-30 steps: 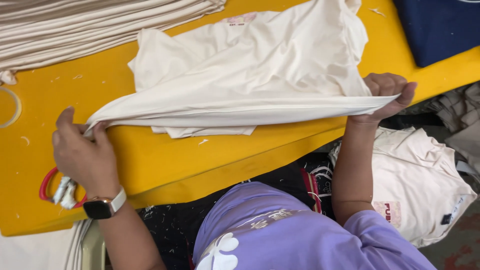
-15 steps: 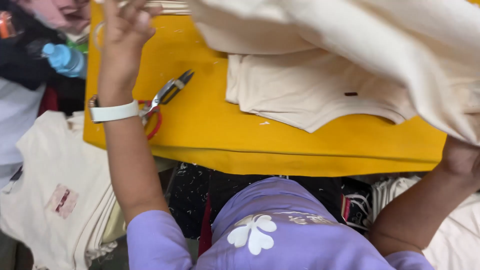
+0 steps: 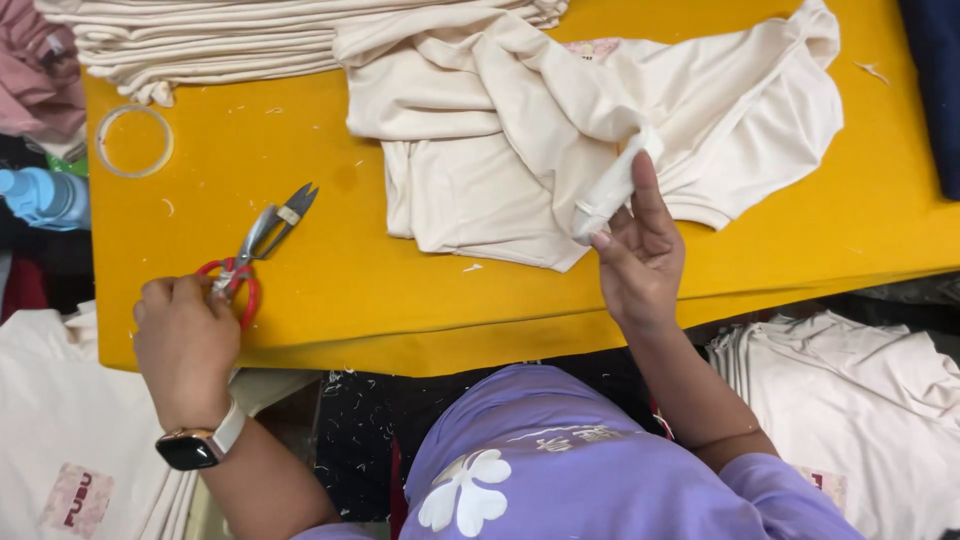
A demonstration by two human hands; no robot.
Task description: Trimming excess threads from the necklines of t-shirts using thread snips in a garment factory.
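Cream cloth, a rumpled garment [image 3: 560, 130], lies on my yellow counter [image 3: 330, 300]; my right hand [image 3: 640, 255] pinches a rolled fold of it, while my left hand [image 3: 185, 345] closes around red-handled snips [image 3: 255, 250].

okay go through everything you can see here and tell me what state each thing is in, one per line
Left hand: closed on the red handle of the thread snips.
Thread snips: lying on the yellow table, blades slightly open.
Right hand: pinching a fold of the cream garment.
Cream garment: crumpled, spread unfolded.
Folded stack: neatly piled.
Tape ring: lying flat.
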